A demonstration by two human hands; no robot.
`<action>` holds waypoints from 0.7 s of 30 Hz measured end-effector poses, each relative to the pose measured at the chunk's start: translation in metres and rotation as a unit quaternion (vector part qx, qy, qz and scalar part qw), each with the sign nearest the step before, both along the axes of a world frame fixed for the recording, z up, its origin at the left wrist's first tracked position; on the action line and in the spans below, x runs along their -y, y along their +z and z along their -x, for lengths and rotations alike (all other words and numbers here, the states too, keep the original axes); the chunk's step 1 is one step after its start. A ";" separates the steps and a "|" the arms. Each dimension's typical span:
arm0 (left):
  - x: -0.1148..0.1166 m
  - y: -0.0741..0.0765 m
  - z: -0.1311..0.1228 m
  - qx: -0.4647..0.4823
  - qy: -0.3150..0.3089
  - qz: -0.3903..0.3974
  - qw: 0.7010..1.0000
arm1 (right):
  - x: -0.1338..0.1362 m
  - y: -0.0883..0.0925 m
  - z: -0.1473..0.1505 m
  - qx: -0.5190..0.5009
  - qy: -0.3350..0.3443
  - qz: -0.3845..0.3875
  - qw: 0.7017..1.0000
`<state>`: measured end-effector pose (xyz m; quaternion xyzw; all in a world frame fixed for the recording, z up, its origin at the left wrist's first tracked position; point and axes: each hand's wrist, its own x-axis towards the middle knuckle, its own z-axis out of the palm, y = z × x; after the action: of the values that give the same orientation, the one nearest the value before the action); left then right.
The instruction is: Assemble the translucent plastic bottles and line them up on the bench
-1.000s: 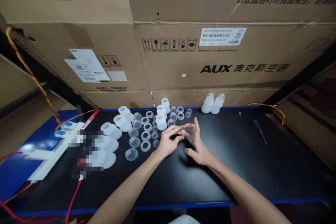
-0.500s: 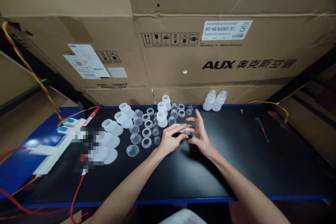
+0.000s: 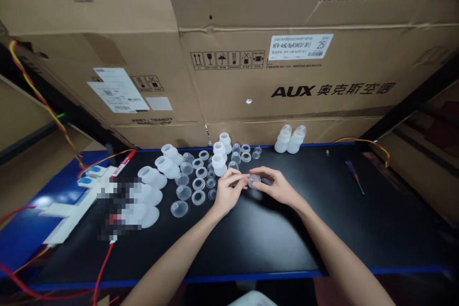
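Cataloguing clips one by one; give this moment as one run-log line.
right hand: holding clear part; left hand: at its left edge, grip unclear; two bottles with clear tops: standing at back; screwdriver: lying at right

Worktop (image 3: 287, 239) open from right hand (image 3: 278, 187) rightward to screwdriver (image 3: 353, 173). Left hand (image 3: 227, 192) hemmed on its left by clear domes (image 3: 179, 209), rings (image 3: 203, 198), then white bottles (image 3: 153, 179). Cardboard boxes (image 3: 229, 95) wall off the back; two capped bottles (image 3: 296, 140) stand before them.
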<state>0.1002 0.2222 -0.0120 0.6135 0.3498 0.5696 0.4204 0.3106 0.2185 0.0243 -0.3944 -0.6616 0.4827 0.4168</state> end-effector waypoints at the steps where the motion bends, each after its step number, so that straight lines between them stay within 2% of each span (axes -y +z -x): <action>1: 0.000 0.003 0.001 0.003 -0.002 0.007 1.000 | 0.000 0.000 -0.001 0.000 -0.003 0.005 1.000; 6: -0.001 0.014 0.009 -0.009 0.019 0.010 1.000 | -0.001 -0.001 -0.003 0.015 -0.023 -0.001 1.000; 12: -0.003 0.016 0.012 -0.043 0.060 -0.037 0.997 | -0.001 0.004 -0.004 0.018 -0.034 -0.006 0.999; 15: -0.007 0.017 0.019 -0.056 0.110 -0.059 0.991 | -0.002 0.005 -0.007 0.028 -0.045 -0.014 0.998; 18: -0.014 0.022 0.033 -0.087 0.219 -0.138 0.962 | -0.005 0.002 -0.012 0.025 -0.069 -0.016 0.997; 21: -0.020 0.028 0.045 -0.163 0.337 -0.239 0.896 | -0.008 -0.002 -0.016 0.015 -0.082 -0.011 0.996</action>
<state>0.0551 0.2425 0.0163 0.6247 0.4528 0.6359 -0.0189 0.3263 0.2268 0.0218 -0.4497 -0.6384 0.4336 0.4496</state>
